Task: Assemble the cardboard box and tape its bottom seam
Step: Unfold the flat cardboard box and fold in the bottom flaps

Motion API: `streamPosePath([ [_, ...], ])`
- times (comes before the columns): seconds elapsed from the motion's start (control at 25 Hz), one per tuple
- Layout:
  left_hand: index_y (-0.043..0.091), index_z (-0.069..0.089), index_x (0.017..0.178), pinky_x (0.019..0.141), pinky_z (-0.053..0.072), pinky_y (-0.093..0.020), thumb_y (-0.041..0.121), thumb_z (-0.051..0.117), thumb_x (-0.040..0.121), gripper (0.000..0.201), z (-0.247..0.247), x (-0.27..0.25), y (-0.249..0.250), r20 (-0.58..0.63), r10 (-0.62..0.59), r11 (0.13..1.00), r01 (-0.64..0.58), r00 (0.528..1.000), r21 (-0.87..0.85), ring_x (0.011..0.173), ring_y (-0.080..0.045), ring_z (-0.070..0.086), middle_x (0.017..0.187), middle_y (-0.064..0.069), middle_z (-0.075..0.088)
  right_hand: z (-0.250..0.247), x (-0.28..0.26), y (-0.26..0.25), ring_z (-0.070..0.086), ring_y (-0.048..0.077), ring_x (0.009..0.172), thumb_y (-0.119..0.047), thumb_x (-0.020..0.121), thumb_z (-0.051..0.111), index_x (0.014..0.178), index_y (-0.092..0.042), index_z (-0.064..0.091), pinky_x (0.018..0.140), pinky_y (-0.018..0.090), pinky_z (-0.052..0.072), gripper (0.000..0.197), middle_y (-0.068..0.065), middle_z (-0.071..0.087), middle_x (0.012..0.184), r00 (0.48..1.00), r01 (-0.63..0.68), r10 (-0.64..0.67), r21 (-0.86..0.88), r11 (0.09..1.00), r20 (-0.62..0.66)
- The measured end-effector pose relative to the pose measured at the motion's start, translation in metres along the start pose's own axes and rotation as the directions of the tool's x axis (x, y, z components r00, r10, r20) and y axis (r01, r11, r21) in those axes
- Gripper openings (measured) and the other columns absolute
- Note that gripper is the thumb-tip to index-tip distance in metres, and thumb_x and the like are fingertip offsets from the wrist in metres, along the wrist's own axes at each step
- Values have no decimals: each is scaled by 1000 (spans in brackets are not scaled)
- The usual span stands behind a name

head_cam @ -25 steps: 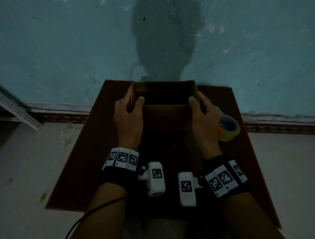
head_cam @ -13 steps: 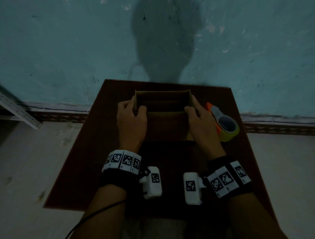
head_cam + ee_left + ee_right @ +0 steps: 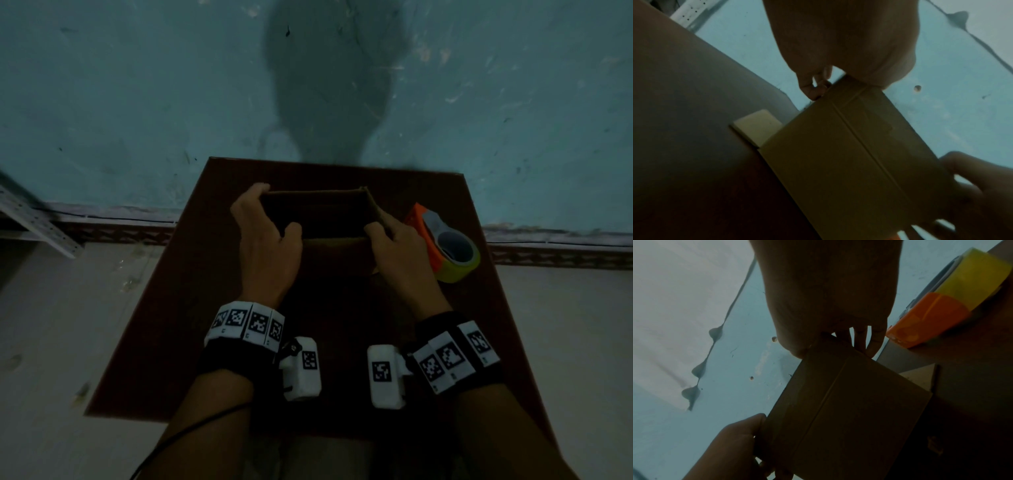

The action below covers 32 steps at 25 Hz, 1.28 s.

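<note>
A small brown cardboard box (image 3: 337, 253) stands opened up on the dark red table (image 3: 164, 325), its upper end open. My left hand (image 3: 265, 233) grips the box's left wall, thumb on the near side and fingers curled over the far corner. My right hand (image 3: 394, 240) pinches the right wall at its near corner. The box's near face (image 3: 849, 162) with its fold crease shows in the left wrist view, and again as a dark panel (image 3: 838, 410) in the right wrist view. A yellow tape roll in an orange dispenser (image 3: 445, 246) lies just right of my right hand.
A pale flap or card (image 3: 758, 128) sticks out at the box's lower left on the table. A blue-green wall (image 3: 137, 102) rises right behind the table. A white perforated metal rail (image 3: 37, 222) leans at the far left, over the pale floor (image 3: 51, 342).
The box came down toward the table and sits lower. My left fingers moved round to its far left corner. My right hand slid to the near right corner, uncovering the tape dispenser.
</note>
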State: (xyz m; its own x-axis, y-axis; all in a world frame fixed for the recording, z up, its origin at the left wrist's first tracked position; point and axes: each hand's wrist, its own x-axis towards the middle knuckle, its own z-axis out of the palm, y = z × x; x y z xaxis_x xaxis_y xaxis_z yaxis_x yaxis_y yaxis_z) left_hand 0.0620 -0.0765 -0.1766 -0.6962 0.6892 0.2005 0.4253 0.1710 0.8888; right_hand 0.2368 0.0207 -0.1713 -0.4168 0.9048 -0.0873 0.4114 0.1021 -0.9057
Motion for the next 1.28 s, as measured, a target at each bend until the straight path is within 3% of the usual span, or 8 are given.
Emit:
streamPosePath([
  [0.24, 21, 56, 137, 76, 32, -7, 18, 64, 94, 44, 0, 5, -3, 78, -22, 985, 9, 997, 172, 110, -10, 50, 153, 0, 33, 10, -1, -1, 66, 27, 119, -61, 87, 45, 142, -52, 51, 101, 55, 57, 55, -2, 68, 127, 999, -50, 49, -29, 998, -18],
  [0.4, 26, 52, 143, 73, 39, -15, 20, 63, 93, 52, -2, 6, -2, 153, -44, 986, 17, 987, 168, 108, -14, 52, 152, 3, 32, 10, 0, -1, 68, 28, 112, -68, 74, 47, 148, -40, 36, 93, 54, 62, 80, 9, 61, 133, 993, -86, 84, -27, 996, -79],
  [0.6, 30, 38, 153, 94, 46, -29, 17, 59, 96, 63, -7, 9, -1, 227, -47, 997, 30, 973, 77, 128, -17, 52, 158, 3, 40, 11, 0, -1, 69, 35, 98, -65, 76, 45, 116, -44, 47, 77, 49, 60, 46, 10, 68, 110, 996, -61, 53, -127, 990, -68],
  [0.72, 40, 24, 156, 100, 48, -42, 23, 58, 96, 71, -7, 7, 2, 234, -63, 998, 57, 970, 34, 125, -21, 58, 153, 2, 49, 10, 4, 0, 67, 32, 101, -63, 87, 44, 113, -36, 60, 87, 56, 58, 41, 3, 69, 107, 997, -30, 17, -173, 985, -73],
  [0.88, 29, 30, 130, 75, 50, -33, 26, 59, 100, 42, -7, 7, 4, 202, -114, 993, 108, 973, 42, 99, -19, 67, 128, -2, 60, 10, 5, 1, 66, 29, 98, -44, 101, 51, 102, -15, 68, 92, 52, 55, 34, 2, 69, 98, 995, 1, -20, -188, 982, -99],
  [1.04, 31, 54, 124, 96, 53, -45, 47, 58, 96, 32, -4, 12, -4, 256, -103, 983, 59, 961, 175, 115, -18, 62, 138, 0, 59, 10, 6, 3, 64, 30, 99, -52, 95, 49, 98, -21, 69, 91, 59, 55, 37, 5, 67, 100, 996, 2, -20, -196, 981, -90],
  [1.12, 28, 66, 123, 104, 44, -38, 51, 56, 99, 35, -1, 13, -7, 247, -72, 979, 22, 966, 202, 125, -12, 55, 149, 5, 53, 10, 5, 1, 62, 29, 107, -64, 90, 46, 104, -29, 68, 94, 56, 55, 43, 3, 64, 110, 996, -12, -7, -204, 979, -89],
  [1.28, 25, 60, 118, 80, 50, -27, 57, 58, 99, 37, 2, 14, -5, 108, -74, 985, 55, 991, 165, 103, -10, 63, 116, 6, 63, 7, 4, -1, 63, 29, 106, -69, 82, 43, 109, -32, 64, 91, 57, 58, 50, 2, 63, 114, 999, -11, 2, -200, 980, -42],
])
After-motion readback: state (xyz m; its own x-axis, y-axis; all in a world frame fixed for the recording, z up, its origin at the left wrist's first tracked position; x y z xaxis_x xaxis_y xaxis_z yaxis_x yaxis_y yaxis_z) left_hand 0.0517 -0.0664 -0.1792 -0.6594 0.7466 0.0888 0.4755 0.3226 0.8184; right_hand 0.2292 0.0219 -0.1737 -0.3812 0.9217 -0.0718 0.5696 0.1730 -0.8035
